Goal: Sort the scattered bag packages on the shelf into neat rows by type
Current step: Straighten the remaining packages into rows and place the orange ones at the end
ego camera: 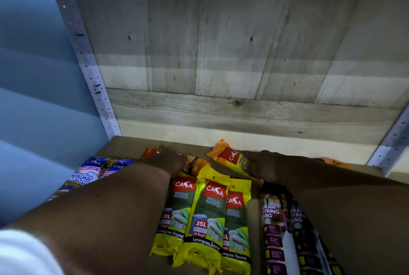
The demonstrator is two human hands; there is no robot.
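At frame centre, the left hand (169, 157) and right hand (263, 167) reach onto orange packages (230, 157) behind 3 yellow packages (208, 215); finger state I cannot tell. These look light, soft and slippery: better pinched by the flat header.

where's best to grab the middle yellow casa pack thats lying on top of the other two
Likely its top header flap, pinched from the back of the shelf. The middle yellow pack overlaps both neighbouring yellow packs, so its long edges offer little grip, while the flat header sticks up free and thin.
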